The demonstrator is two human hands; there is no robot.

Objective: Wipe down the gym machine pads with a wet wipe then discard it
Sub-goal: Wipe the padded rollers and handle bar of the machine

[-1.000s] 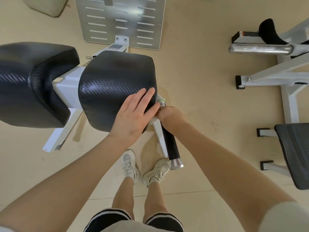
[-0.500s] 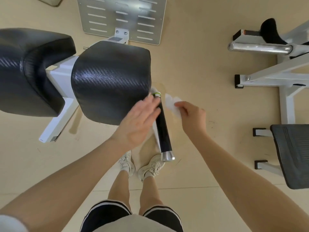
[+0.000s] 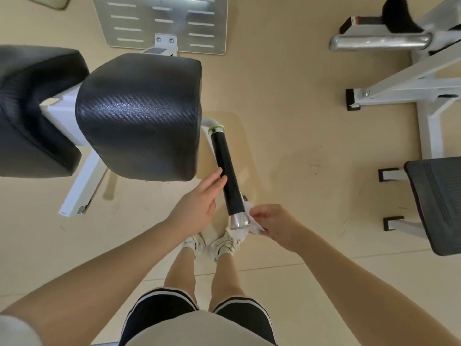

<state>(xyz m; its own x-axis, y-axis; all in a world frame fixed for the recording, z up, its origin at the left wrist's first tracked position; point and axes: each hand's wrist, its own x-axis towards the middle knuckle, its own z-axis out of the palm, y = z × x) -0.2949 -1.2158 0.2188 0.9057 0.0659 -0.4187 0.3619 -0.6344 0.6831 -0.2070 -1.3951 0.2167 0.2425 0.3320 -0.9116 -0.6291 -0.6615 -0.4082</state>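
Observation:
A black textured seat pad sits on a white frame, with a second black pad to its left. A black handle grip with a chrome end cap sticks out beside the seat pad toward me. My right hand pinches a crumpled white wet wipe against the right side of the grip's near end. My left hand is flat with fingers extended, fingertips touching the grip's left side.
A perforated metal footplate lies on the beige floor beyond the pad. At right stands another white machine frame with a chrome bar and a dark grey platform. My shoes are below the grip.
My left hand came off the seat pad and slid down to the grip. My right hand moved away from the grip's top with the wipe, then came back to its near end.

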